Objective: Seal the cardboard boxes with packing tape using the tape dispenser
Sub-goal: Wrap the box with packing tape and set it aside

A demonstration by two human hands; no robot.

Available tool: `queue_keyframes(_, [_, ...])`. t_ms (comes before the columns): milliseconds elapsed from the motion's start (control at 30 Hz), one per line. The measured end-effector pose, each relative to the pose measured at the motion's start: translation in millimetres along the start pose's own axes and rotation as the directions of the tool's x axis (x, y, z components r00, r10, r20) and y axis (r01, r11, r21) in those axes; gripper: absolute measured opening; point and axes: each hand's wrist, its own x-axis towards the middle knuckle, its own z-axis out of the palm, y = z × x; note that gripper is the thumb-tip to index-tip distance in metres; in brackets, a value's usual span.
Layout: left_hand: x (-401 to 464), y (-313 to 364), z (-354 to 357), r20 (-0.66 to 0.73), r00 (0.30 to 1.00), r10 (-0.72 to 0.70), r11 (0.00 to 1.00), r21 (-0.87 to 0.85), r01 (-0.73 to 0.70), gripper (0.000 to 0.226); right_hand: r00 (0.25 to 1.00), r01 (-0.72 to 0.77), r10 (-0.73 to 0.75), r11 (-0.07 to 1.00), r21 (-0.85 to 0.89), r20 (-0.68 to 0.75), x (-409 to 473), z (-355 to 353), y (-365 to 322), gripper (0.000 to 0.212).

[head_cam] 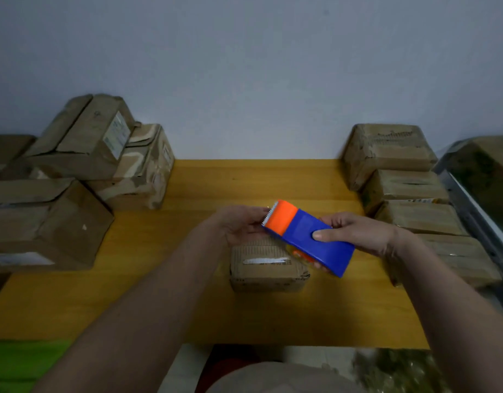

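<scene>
Both hands (pixel 355 231) hold the tape dispenser (pixel 310 236) above a small box (pixel 268 268).

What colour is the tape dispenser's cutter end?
Orange, on the tape dispenser with a blue body; clearest in the head view.

Blue-orange tape dispenser (pixel 310 236) held tilted above small taped box (pixel 268 265)

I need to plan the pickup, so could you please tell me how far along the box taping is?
Done: the stack of boxes on the right looks taped. In hand: the right hand grips the blue and orange tape dispenser above the small box in the middle of the table, and the left hand is at its toothed end. Left: the boxes on the left, some with loose flaps.
</scene>
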Motion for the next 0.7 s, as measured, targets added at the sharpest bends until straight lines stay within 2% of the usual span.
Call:
queue_keyframes(133, [-1, -14, -5, -0.228, 0.972, 0.060, 0.998, 0.039, -0.052, 0.013, 0.999, -0.031, 0.029, 0.998, -0.057, -0.031, 10, 8, -12, 0.038])
queue_keyframes(300, [-10, -34, -24, -0.370, 0.926, 0.079, 0.993, -0.049, -0.104, 0.003, 0.990, -0.117, 0.130, 0.970, -0.214, 0.050, 6, 7, -16, 0.047])
queue_keyframes(433, [-13, -49, -31, -0.439, 0.894, 0.086, 0.991, -0.051, -0.120, 0.012, 0.986, -0.159, 0.169, 0.930, -0.331, 0.003, 18, 10, -24, 0.050])
queue_keyframes(567, [-8, -59, -37, -0.622, 0.768, 0.152, 0.988, 0.091, -0.122, 0.010, 0.978, -0.203, 0.204, 0.896, -0.395, -0.040, 37, 18, -34, 0.057])
queue_keyframes(633, [-6, -64, -41, -0.647, 0.740, 0.184, 0.982, 0.096, -0.161, 0.008, 0.976, -0.214, 0.213, 0.883, -0.418, -0.049, 46, 20, -36, 0.064])
queue_keyframes(700, [-5, -70, -40, -0.664, 0.703, 0.255, 0.967, 0.164, -0.195, 0.007, 0.973, -0.226, 0.222, 0.851, -0.474, -0.067, 55, 24, -39, 0.061])
